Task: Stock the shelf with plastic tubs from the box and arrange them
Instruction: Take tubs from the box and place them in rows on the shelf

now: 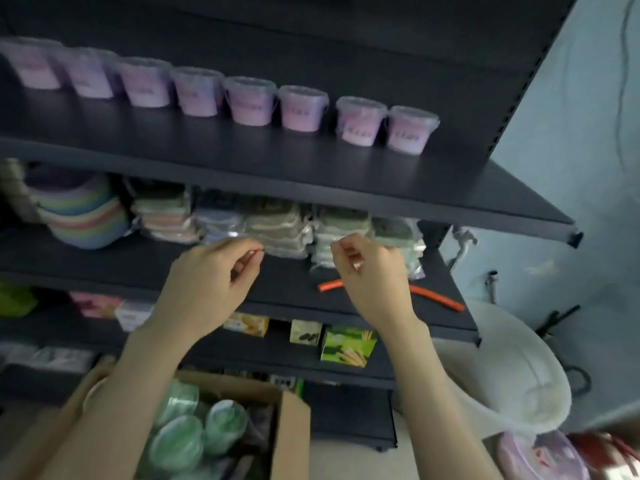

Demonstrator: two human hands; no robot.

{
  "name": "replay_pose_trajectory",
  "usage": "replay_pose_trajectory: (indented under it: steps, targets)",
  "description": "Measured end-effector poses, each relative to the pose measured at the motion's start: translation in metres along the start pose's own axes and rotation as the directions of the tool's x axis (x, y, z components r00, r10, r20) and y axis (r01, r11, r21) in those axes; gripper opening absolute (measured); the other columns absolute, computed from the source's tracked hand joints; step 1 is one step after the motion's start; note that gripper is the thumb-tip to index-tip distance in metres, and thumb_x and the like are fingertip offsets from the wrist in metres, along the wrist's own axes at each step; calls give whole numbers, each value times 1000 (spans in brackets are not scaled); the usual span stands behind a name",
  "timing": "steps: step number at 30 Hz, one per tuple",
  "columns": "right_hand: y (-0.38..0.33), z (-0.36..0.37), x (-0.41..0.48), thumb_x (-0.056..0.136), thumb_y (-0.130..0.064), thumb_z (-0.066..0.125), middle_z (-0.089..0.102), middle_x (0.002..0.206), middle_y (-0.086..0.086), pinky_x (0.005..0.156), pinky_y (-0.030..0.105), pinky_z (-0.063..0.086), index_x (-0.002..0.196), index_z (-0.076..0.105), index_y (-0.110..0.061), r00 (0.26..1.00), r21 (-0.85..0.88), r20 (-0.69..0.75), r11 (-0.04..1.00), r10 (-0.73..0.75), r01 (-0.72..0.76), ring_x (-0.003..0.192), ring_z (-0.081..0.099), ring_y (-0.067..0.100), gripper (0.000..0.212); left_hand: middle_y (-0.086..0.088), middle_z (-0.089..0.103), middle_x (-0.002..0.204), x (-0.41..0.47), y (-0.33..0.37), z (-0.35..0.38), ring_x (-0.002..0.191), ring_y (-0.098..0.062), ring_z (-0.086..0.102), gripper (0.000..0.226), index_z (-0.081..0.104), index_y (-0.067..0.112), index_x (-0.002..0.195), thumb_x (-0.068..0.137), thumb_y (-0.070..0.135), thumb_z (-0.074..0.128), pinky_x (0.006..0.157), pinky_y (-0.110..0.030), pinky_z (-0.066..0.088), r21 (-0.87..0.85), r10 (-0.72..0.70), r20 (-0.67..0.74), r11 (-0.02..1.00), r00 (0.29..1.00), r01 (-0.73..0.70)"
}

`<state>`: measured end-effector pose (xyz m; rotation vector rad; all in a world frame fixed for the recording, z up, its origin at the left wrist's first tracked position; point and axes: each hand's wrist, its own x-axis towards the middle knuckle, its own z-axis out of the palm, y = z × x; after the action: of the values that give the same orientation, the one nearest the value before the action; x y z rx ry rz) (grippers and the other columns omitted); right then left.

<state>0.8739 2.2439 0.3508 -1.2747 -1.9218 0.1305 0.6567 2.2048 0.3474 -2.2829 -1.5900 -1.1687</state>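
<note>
Plastic tubs [249, 102] with pink-purple contents and clear lids stand in a single row of eight along the upper shelf [311, 174] of the dark rack. They sit well back from its front edge, with a small gap before the last two at the right. The step in hand looks like the pause between tubs, since both hands hover in front of the middle shelf and touch nothing on it. Below them the open cardboard box [291, 438] holds several green-tinted tubs [180, 441] packed close together. The next move calls for reaching down into the box, lifting one out and setting it on bare shelf in line with the row. On the middle shelf a stack of pastel bowls [83, 213] sits left of flat bagged packets [277, 226]. The left hand [211, 282] is loosely curled and seems to hold nothing. The right hand [374, 275] is curled too, with a reddish speck at its fingertips — whether it pinches something I cannot tell.
</note>
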Motion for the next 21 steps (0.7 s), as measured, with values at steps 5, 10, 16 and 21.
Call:
replay_pose_trajectory:
  steps: [5,10,16,21]
  targets:
    - [-41,58,-89,89,-37,47,69,72,5,57,43,54,88,68,-11,991,76,113,994,71,-80,66,65,26,33,-1,69,81,-105,-24,-25,68,-18,66,38,68,12,96,88,37,42,56,-37,55,-18,-131,172,991,976,136]
    - [-82,126,-141,91,-35,49,69,77,5,57,42,54,90,66,-13,939,88,314,980,142,-178,69,65,26,28,4,68,83,-174,-71,-53,71,-12,64,31,66,18,99,88,38,45,61,-34,55,14,-257,275,965,926,264]
    - [-123,224,-178,93,-26,52,69,83,5,60,35,50,96,65,-13,817,31,518,950,252,-312,75,62,26,18,-1,70,82,-262,-151,-64,73,-17,66,25,67,16,101,86,32,55,63,-35,55,-2,-514,341,837,787,547]
    - [-141,332,-220,89,-26,54,71,87,10,68,44,54,91,66,-13,709,-33,586,885,393,-464,81,67,31,18,2,70,85,-327,-246,-49,77,-14,66,44,64,23,104,78,50,42,68,-38,55,-10,-643,484,674,594,738]
